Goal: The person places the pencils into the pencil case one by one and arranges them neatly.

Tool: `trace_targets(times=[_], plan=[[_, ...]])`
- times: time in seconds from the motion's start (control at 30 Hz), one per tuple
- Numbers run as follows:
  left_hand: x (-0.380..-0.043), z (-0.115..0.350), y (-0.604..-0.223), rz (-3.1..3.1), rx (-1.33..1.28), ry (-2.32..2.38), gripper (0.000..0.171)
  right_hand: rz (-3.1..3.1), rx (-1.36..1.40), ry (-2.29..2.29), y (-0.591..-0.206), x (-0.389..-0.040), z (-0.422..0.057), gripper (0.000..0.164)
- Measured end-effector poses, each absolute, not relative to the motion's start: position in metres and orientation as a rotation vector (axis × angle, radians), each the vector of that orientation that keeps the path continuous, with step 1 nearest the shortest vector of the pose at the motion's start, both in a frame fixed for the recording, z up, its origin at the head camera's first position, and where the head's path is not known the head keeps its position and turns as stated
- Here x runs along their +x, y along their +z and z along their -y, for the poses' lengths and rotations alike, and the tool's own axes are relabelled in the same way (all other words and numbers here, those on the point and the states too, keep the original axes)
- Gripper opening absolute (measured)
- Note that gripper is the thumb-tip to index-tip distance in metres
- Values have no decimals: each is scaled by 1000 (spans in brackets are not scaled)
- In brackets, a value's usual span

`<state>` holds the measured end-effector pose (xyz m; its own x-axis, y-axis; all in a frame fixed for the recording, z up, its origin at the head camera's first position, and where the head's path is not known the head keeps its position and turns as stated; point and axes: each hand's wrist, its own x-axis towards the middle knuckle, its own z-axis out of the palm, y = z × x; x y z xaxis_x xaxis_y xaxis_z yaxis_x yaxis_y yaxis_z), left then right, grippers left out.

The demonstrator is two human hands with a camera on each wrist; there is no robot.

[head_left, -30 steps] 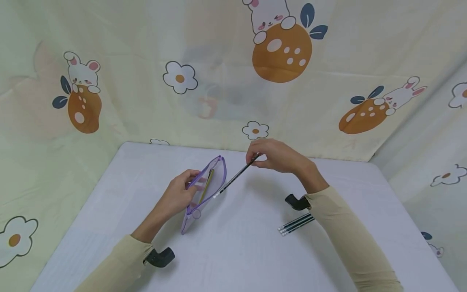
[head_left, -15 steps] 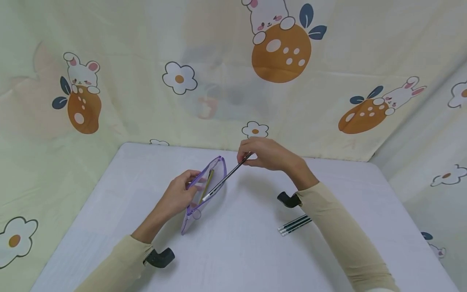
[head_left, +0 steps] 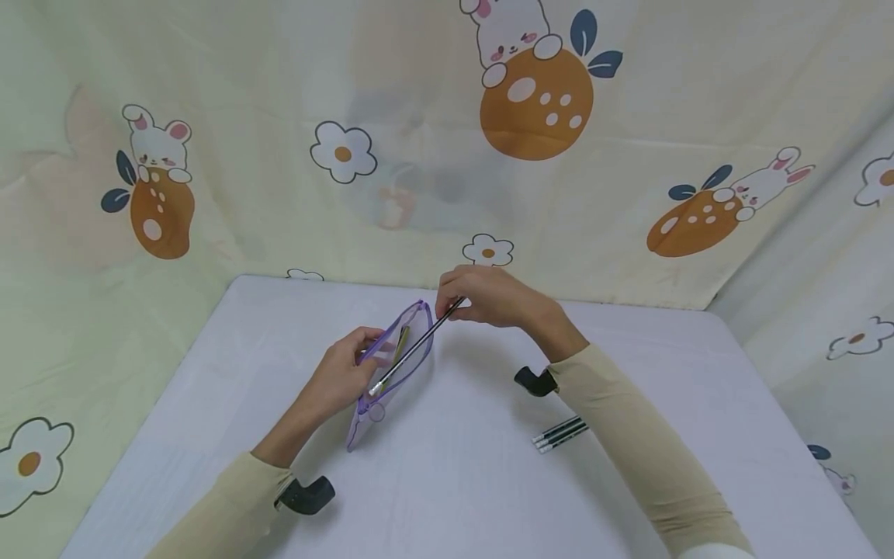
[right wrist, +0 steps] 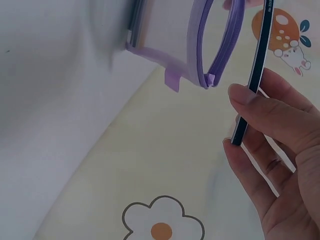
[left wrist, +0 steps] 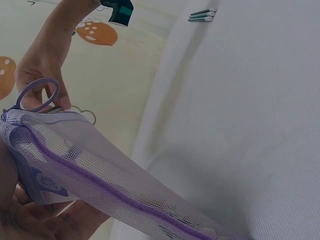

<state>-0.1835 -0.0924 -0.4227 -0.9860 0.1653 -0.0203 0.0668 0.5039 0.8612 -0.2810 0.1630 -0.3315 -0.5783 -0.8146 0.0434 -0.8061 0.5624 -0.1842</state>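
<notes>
My left hand (head_left: 342,369) grips the side of a purple-trimmed mesh pencil case (right wrist: 172,35), tilted with its zipped mouth spread wide. My right hand (head_left: 496,296) pinches a dark pencil (head_left: 421,342) near one end. The pencil slants down to the left across the case's mouth, its white tip by the lower zipper end; from the head view I cannot tell how deep it reaches. Inside the case shows a yellowish pencil-like stick (head_left: 402,341). Through the mesh in the right wrist view, dark and tan sticks (right wrist: 136,25) lie along the bottom.
A few dark green pencils with white ends (head_left: 559,435) lie side by side on the white table (head_left: 447,481), below my right forearm. A printed curtain (head_left: 419,101) hangs behind the table's back edge. Black camera mounts (head_left: 307,495) sit at both wrists.
My right hand has moved left, carrying the dark pencil from beside the case to across its mouth. The left hand and the case have stayed nearly still.
</notes>
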Motion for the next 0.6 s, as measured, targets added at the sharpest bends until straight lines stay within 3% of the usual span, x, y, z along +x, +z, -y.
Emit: trace_targets(times=[0.6], plan=[[-184,92,-424,-2570,235,1550,37,-2697,-1457,-205,-339,-279,-135,16]])
